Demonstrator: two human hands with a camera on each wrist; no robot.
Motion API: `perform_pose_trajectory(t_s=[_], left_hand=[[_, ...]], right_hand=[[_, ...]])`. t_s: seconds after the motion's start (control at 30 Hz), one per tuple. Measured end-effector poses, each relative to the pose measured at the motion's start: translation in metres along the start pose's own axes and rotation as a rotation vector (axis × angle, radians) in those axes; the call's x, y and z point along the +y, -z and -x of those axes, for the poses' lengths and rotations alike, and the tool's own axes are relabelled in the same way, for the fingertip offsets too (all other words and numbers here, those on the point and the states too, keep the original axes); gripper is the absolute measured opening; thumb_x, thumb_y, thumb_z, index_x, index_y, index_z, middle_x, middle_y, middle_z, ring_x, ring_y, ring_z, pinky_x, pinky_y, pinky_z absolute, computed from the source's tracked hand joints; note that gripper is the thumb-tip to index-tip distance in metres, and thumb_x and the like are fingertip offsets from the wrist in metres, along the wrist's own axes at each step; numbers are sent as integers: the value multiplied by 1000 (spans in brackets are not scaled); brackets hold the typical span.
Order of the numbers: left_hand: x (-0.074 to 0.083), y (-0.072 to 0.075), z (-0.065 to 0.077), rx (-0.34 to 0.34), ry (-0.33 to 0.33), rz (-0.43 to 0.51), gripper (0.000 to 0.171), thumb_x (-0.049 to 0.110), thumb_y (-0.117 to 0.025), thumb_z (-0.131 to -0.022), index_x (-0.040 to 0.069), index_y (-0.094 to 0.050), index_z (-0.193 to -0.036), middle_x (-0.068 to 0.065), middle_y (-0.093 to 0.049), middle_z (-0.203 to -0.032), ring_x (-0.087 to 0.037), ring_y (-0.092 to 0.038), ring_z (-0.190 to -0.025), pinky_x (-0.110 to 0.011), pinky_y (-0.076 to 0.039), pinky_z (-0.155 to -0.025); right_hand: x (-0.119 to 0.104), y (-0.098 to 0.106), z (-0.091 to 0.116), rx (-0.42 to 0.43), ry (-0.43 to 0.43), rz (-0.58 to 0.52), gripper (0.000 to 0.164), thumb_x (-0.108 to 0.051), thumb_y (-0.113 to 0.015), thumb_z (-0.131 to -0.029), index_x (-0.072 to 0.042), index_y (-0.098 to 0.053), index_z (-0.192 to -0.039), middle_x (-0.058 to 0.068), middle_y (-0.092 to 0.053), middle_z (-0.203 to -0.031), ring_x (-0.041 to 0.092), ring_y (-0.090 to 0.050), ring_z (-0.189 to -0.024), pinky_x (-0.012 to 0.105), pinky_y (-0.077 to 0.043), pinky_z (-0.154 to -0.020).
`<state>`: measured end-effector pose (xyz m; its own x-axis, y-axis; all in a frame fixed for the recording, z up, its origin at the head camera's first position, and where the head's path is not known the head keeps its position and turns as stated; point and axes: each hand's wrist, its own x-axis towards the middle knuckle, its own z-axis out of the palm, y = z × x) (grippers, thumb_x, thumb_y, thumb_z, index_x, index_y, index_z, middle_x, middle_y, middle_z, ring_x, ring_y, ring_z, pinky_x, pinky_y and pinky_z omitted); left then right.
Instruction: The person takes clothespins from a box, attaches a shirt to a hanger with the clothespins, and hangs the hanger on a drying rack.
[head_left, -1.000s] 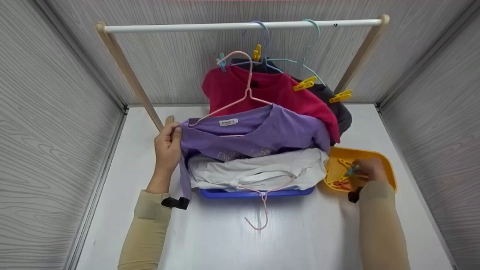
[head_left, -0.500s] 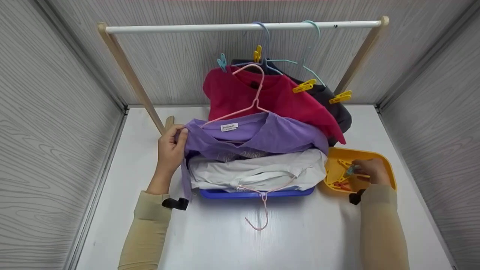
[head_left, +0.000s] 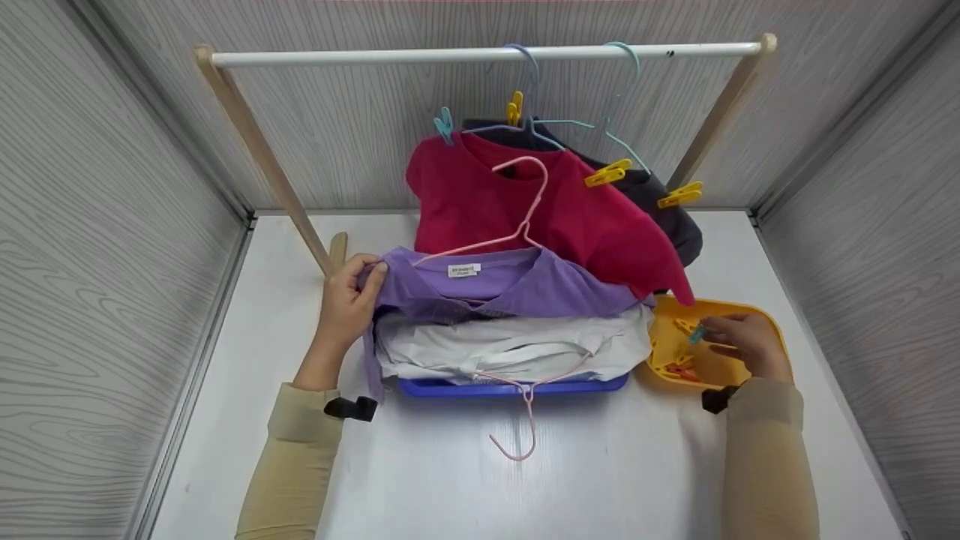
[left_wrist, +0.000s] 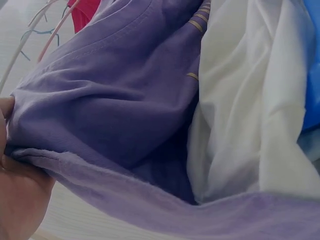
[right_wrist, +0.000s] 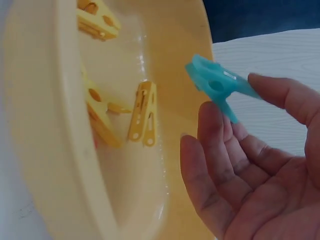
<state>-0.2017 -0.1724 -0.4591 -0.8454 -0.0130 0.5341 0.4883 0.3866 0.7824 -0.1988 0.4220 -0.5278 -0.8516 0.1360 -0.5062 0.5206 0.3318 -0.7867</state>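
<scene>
My left hand (head_left: 349,304) pinches the shoulder of a purple shirt (head_left: 585,285) at its left end. A pink hanger (head_left: 523,225) sits inside the shirt's neck, its hook lying over the red shirt (head_left: 555,202) behind. Over the yellow basket (right_wrist: 175,30), my right hand (right_wrist: 265,165) holds a teal clothespin (right_wrist: 215,82) between thumb and fingers. Several yellow clothespins (right_wrist: 144,114) lie in the basket, and a red one (head_left: 681,371) shows in the head view. Below the purple shirt a white garment (head_left: 510,345) lies on a blue tray (head_left: 517,388).
A white rail (head_left: 390,56) on wooden legs (head_left: 262,157) spans the back. Red and dark shirts (head_left: 679,232) hang there with blue and yellow clothespins on them. A second pink hanger (head_left: 531,420) reaches out from the white garment toward the front.
My left hand has shifted slightly right, and the purple shirt with its hanger has sunk lower, toward me. My right hand has drawn a little back with the teal clothespin, out from among the others.
</scene>
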Motion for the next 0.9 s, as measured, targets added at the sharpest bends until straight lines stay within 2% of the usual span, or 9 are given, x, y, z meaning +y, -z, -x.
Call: perform_pose_trajectory(t_s=[0.23, 0.37, 0.47, 0.57, 0.63, 0.77, 0.9], left_hand=[[2, 6, -5, -105, -79, -64, 8, 4, -64, -95, -2, -69, -96, -10, -69, -91, -18, -60, -81, -26, -45, -76], [2, 6, -6, -145, -132, -102, 8, 6, -66, -94, 0, -69, -96, -9, -70, -92, -20, -64, -85, -31, -48, -80], [3, 4, -6, -141, -153, -125, 6, 7, -67, -93, 1, -68, -92, -7, -68, -83, -17, -59, -72, -27, -46, -69], [1, 3, -4, -127, -166, -127, 9, 9, -67, -93, 2, -66, -88, -3, -62, -72, -13, -48, -61, -23, -38, -57], [-1, 3, -3, -113, -183, -116, 12, 10, -65, -93, 1, -65, -85, -2, -60, -69, -12, -46, -59, -22, -36, -53], [-4, 3, -3, -93, -206, -109, 16, 13, -58, -92, 1, -63, -83, -3, -60, -67, -12, -48, -57, -24, -37, -51], [-4, 4, -2, -105, -183, -125, 16, 10, -53, -95, 0, -62, -86, -5, -61, -70, -14, -51, -61, -28, -41, -55]], right_hand=[[-7, 0, 8, -25, 74, 56, 69, -44, -65, -94, 7, -45, -135, 8, -61, -115, 29, -58, -112, 36, -49, -93], [-12, -1, 13, -45, 129, 69, 68, -40, -63, -96, 8, -42, -138, 16, -53, -126, 28, -58, -113, 32, -49, -92], [-14, -4, 17, -69, 216, 63, 60, -32, -63, -98, 10, -44, -137, 16, -53, -127, 25, -60, -108, 30, -50, -90], [-18, -8, 21, -89, 301, 60, 53, -27, -64, -97, 10, -49, -133, 9, -59, -120, 20, -64, -101, 29, -52, -87], [-22, -9, 23, -98, 335, 76, 52, -27, -64, -97, 9, -52, -131, 5, -62, -115, 23, -65, -100, 30, -52, -87], [-31, -11, 29, -100, 357, 124, 53, -30, -67, -95, 7, -54, -130, 5, -66, -113, 25, -64, -100, 27, -51, -86], [-38, -14, 36, -103, 388, 146, 50, -30, -68, -95, 5, -56, -128, 7, -67, -111, 23, -63, -97, 23, -49, -85]])
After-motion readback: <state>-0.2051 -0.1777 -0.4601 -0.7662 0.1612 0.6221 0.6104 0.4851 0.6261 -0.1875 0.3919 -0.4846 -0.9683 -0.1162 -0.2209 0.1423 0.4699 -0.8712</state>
